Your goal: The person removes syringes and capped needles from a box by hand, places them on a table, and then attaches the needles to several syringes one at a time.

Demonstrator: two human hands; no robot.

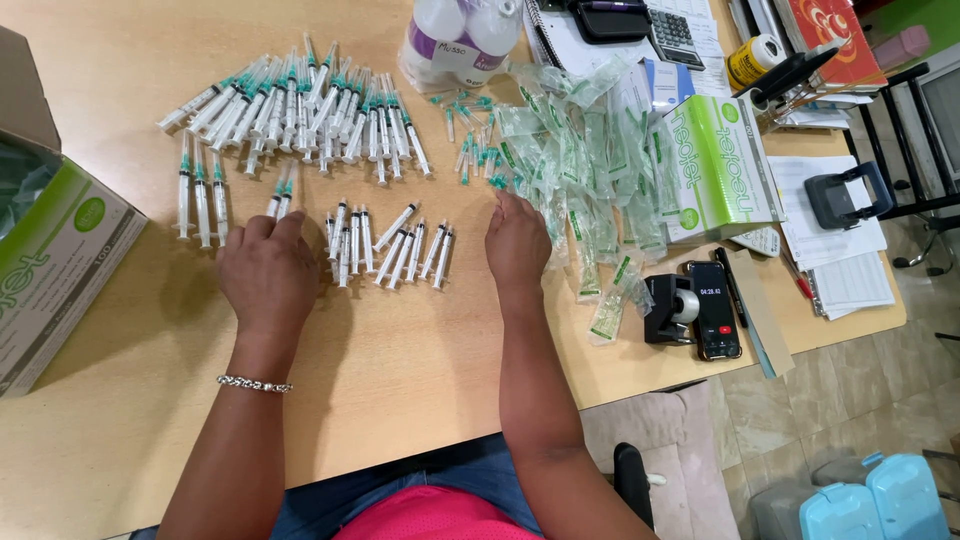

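My left hand (266, 272) lies knuckles up on the wooden table (400, 360), fingertips touching two syringes (281, 193) just beyond it. My right hand (517, 240) rests by the edge of a heap of empty clear wrappers (590, 170), fingers curled down; I cannot tell if it pinches anything. Between the hands lies a small row of syringes without needles (390, 250). A large spread of syringes with green-capped needles (300, 105) fans out farther back. Loose green-capped needles (470, 140) lie near the wrappers.
An open green-and-white box (50, 260) stands at left, another (720, 170) at right. Two white bottles (460, 35) stand at the back. A phone (716, 310), tape dispenser (672, 308), calculator, papers and hole punch (845, 195) crowd the right edge.
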